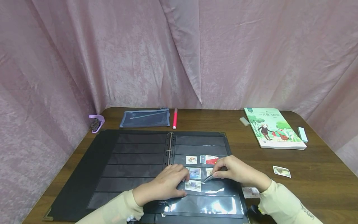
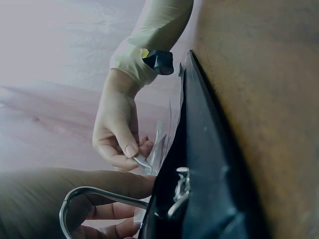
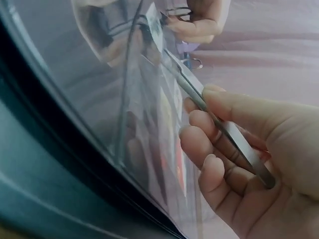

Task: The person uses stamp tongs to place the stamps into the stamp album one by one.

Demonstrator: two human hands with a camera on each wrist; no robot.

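A black stamp album point(image 1: 70, 180) lies spread out, with clear pocket strips on its pages. My right hand point(image 1: 233, 169) grips metal tweezers point(image 3: 234, 139) between thumb and fingers. Their tips meet the right edge of a stamp with a building picture point(image 1: 193, 185), at a pocket on the right page. My left hand point(image 1: 167, 183) rests on that page, its fingers and thumb spread just left of this stamp. Above it sit a blue stamp point(image 1: 195, 173), a small figure stamp point(image 1: 191, 160) and a red stamp point(image 1: 212, 159). Another stamp is partly hidden behind my right fingers.
Metal binder rings point(image 1: 169, 146) rise along the album's spine. Loose stamps lie to the right, one point(image 1: 282, 171) on the wood, another point(image 1: 250, 193) beside my right wrist. Behind are a mesh pouch point(image 1: 145, 119), pink marker point(image 1: 175, 119), purple clip point(image 1: 98, 123), eraser point(image 1: 244, 121) and green book point(image 1: 274, 129).
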